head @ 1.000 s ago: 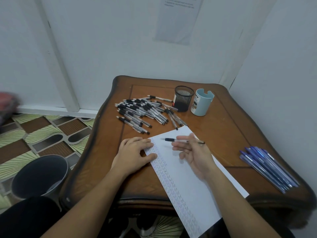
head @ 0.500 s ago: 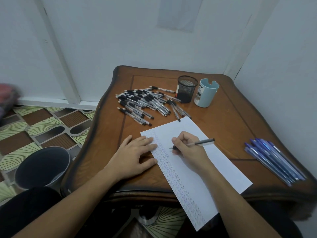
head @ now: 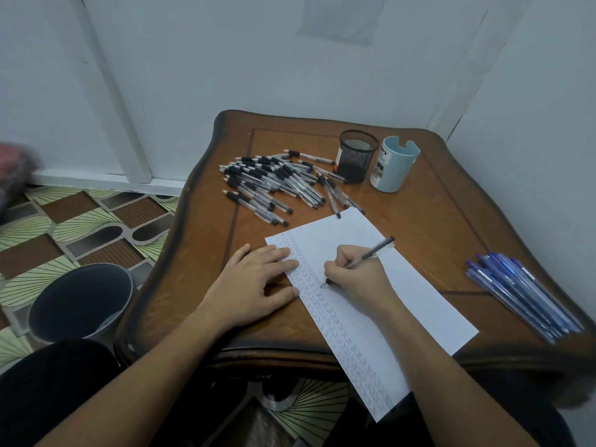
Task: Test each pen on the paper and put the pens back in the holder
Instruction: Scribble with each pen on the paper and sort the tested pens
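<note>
Fingers [head: 342,257] of right hand [head: 354,275] curled, pinching pen [head: 371,253] near its tip. Tip on paper [head: 338,230], beside the scribble columns. Pen axis runs 8 to 2 o'clock, tip at 8, tail raised toward 2. Left hand [head: 254,285] flat, fingers spread, tips pressing paper's left edge. Mesh holder [head: 358,156] at 12 o'clock from paper, loose pens [head: 274,185] at 11.

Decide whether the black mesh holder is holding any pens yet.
Empty: no pens stick out of the black mesh holder; the black pens lie heaped beside it.
</note>
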